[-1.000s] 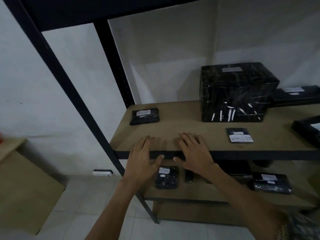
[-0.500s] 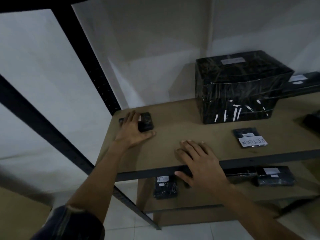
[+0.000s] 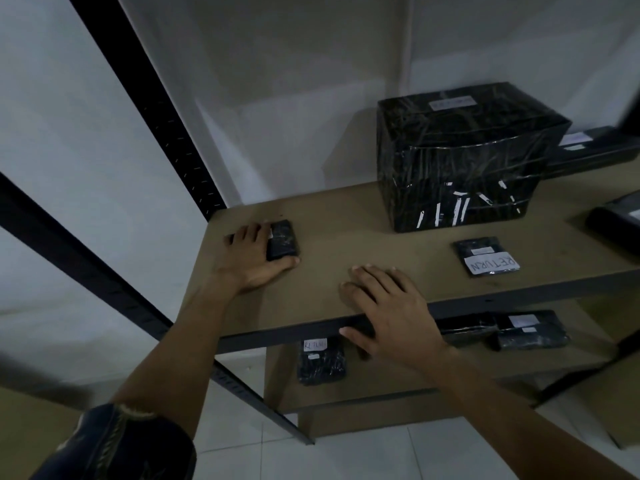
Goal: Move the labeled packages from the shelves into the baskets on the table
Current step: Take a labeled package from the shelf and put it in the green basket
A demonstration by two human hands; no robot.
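Head view: what is seen largest?

A black metal rack [image 3: 152, 109] is seen against a white wall, with a brown upper shelf [image 3: 346, 230] and a lower shelf [image 3: 381, 379] beneath it.

What is stored there?

A large wrapped box [image 3: 464, 157], black with a white label on top, is stood at the back of the upper shelf. A flat package [image 3: 595, 150] is laid just beside it on the right. On the lower shelf a long packet [image 3: 530, 332] and a squarer packet [image 3: 322, 363] are laid well apart, each labelled.

How are the hands placed?

The right hand [image 3: 391, 313] is laid flat and relaxed on the upper shelf's front. Its fingers are spread on the board and its thumb is set over the front rail [image 3: 519, 295]. Nothing is held by it.

And the smaller items?

A RETURN packet [image 3: 488, 256] is laid near the front edge, before the box. Smallest is the small black package [image 3: 282, 239], lying near the shelf's left rear corner. It is gripped by the left hand [image 3: 252, 261], with fingers laid over its left end and the thumb pressed along its near edge.
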